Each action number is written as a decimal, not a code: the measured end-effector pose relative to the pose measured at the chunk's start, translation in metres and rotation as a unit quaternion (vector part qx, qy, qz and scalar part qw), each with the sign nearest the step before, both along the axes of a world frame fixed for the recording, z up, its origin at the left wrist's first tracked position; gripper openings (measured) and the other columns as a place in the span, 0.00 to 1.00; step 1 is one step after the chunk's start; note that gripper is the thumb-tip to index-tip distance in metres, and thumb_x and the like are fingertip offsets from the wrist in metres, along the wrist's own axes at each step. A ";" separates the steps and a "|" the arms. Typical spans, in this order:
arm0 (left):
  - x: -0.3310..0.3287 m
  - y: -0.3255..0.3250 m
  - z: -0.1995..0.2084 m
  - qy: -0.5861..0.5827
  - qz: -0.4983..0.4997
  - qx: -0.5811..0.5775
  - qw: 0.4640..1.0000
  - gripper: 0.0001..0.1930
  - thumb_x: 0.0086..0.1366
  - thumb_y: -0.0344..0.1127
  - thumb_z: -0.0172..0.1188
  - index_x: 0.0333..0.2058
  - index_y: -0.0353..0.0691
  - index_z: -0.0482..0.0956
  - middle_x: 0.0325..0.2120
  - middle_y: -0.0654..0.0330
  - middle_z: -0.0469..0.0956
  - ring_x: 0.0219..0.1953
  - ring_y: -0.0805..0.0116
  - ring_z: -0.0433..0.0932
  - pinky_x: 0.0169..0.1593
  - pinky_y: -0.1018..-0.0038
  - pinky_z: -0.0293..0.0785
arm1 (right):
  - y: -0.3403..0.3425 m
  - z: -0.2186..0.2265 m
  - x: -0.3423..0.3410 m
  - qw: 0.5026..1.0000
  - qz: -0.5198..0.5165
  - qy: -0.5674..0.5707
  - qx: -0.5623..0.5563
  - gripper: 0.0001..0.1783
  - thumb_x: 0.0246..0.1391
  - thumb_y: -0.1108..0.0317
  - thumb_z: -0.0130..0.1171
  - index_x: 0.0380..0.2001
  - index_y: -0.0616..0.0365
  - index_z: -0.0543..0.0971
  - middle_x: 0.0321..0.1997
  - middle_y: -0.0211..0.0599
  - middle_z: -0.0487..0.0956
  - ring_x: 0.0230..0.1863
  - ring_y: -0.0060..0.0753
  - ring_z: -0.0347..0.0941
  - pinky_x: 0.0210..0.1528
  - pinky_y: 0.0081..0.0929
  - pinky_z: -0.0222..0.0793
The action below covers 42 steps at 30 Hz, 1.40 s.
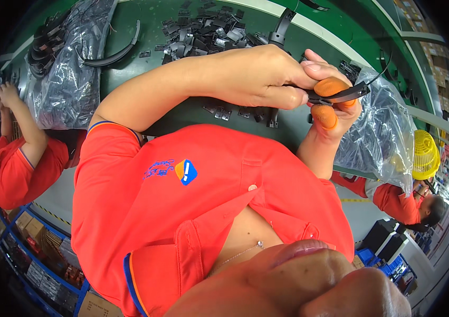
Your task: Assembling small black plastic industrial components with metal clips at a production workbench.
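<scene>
Two hands, one black curved strip (352,94), head view. Left hand (280,76) comes across from the left, thumb and index finger pinched on the strip's near-left end; that end is mostly hidden in the fingers. Right hand (344,120) grips the strip further along: orange finger cots (331,86) on thumb and a finger, strip running between the two. Thumb sits below it, capped finger behind and above. Rest of the strip sticks out past the right fingers, up and to the right, tip free, thin dark wire (381,72) trailing off it. Strip is off the table, over the bench's near side. Small dark bit by the right thumb tip; can't tell if it's part of the strip.

Around the hands: green table (153,34), big pile of small black pieces (203,36) beyond the left forearm, few more pieces just below that forearm. One loose curved part (112,59) lies left of the pile, another dark curved part (282,27) right of it. Clear plastic bags at both sides, left bag (68,84), right bag (377,132); right one close beside the right hand. Yellow basket (425,154) past it.
</scene>
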<state>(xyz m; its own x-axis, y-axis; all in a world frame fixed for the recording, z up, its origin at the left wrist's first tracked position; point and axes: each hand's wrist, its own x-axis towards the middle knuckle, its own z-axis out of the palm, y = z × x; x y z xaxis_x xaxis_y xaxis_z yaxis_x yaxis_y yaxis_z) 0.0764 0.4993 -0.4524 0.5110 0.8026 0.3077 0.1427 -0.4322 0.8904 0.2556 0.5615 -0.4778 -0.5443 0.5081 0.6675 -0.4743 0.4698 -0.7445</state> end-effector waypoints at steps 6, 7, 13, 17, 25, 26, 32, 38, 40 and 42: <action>0.001 -0.002 0.005 0.040 -0.024 0.001 0.999 0.15 0.55 0.38 0.53 0.36 0.31 0.73 0.22 0.51 0.73 0.26 0.56 0.73 0.31 0.65 0.68 | -0.003 0.006 0.000 0.998 -0.027 -0.038 0.036 0.22 0.37 0.64 0.68 0.34 0.70 0.77 0.39 0.51 0.78 0.45 0.45 0.75 0.56 0.49 0.61; 0.005 -0.004 0.006 0.032 -0.008 0.024 0.999 0.17 0.56 0.41 0.53 0.37 0.31 0.73 0.25 0.51 0.74 0.29 0.54 0.73 0.33 0.64 0.68 | -0.007 0.008 0.002 0.998 -0.030 -0.037 0.035 0.22 0.37 0.64 0.68 0.34 0.70 0.77 0.39 0.51 0.78 0.45 0.45 0.75 0.56 0.49 0.61; 0.037 -0.010 -0.009 0.069 0.220 0.182 0.956 0.25 0.49 0.54 0.63 0.41 0.43 0.76 0.35 0.55 0.76 0.39 0.55 0.72 0.45 0.67 0.66 | -0.028 0.005 -0.016 0.992 -0.109 0.005 -0.065 0.18 0.43 0.71 0.62 0.37 0.74 0.75 0.42 0.51 0.77 0.47 0.45 0.74 0.56 0.46 0.63; 0.040 -0.007 -0.010 0.096 0.270 0.174 0.942 0.20 0.51 0.52 0.63 0.33 0.41 0.78 0.27 0.58 0.77 0.31 0.55 0.74 0.41 0.67 0.69 | -0.032 -0.012 -0.021 0.984 -0.127 0.035 -0.119 0.16 0.47 0.73 0.58 0.39 0.74 0.74 0.43 0.49 0.76 0.47 0.42 0.73 0.54 0.37 0.66; 0.020 0.000 -0.016 0.070 0.164 0.185 0.966 0.25 0.49 0.49 0.67 0.41 0.40 0.75 0.38 0.57 0.76 0.40 0.57 0.74 0.48 0.67 0.68 | -0.007 -0.015 -0.011 0.983 -0.150 -0.055 0.090 0.17 0.41 0.70 0.65 0.36 0.65 0.78 0.45 0.45 0.78 0.49 0.42 0.73 0.57 0.44 0.61; 0.021 -0.002 -0.017 0.035 0.188 0.150 0.970 0.25 0.49 0.48 0.68 0.41 0.39 0.75 0.38 0.57 0.76 0.39 0.58 0.75 0.47 0.68 0.69 | -0.008 -0.010 -0.012 0.979 -0.171 -0.057 0.095 0.15 0.39 0.70 0.66 0.34 0.63 0.79 0.43 0.41 0.79 0.48 0.40 0.74 0.58 0.48 0.58; 0.032 -0.008 -0.025 -0.015 0.261 0.160 0.952 0.17 0.47 0.42 0.67 0.34 0.40 0.78 0.32 0.57 0.77 0.37 0.60 0.75 0.51 0.66 0.66 | -0.011 -0.003 -0.014 0.986 -0.131 -0.045 0.096 0.14 0.42 0.69 0.63 0.34 0.63 0.79 0.42 0.40 0.79 0.44 0.40 0.76 0.57 0.44 0.62; 0.027 -0.001 -0.032 0.055 0.189 0.198 0.960 0.23 0.47 0.45 0.69 0.37 0.36 0.76 0.35 0.53 0.75 0.39 0.55 0.74 0.47 0.65 0.68 | -0.018 -0.023 -0.009 0.996 -0.082 -0.023 -0.038 0.14 0.44 0.73 0.63 0.35 0.70 0.77 0.41 0.43 0.78 0.46 0.41 0.75 0.57 0.41 0.64; 0.016 0.003 -0.031 0.088 0.093 0.174 0.976 0.29 0.47 0.49 0.69 0.43 0.36 0.73 0.43 0.52 0.72 0.47 0.52 0.70 0.55 0.61 0.60 | -0.021 -0.021 -0.006 0.996 -0.083 -0.029 -0.031 0.15 0.42 0.74 0.64 0.35 0.70 0.77 0.41 0.43 0.78 0.46 0.41 0.75 0.57 0.42 0.63; 0.003 0.004 -0.022 0.167 0.030 0.159 0.973 0.27 0.51 0.43 0.65 0.47 0.37 0.69 0.46 0.52 0.70 0.50 0.53 0.68 0.59 0.59 0.57 | -0.014 -0.020 -0.005 0.994 -0.088 -0.052 0.025 0.20 0.40 0.74 0.66 0.40 0.69 0.76 0.43 0.43 0.78 0.50 0.41 0.73 0.59 0.42 0.60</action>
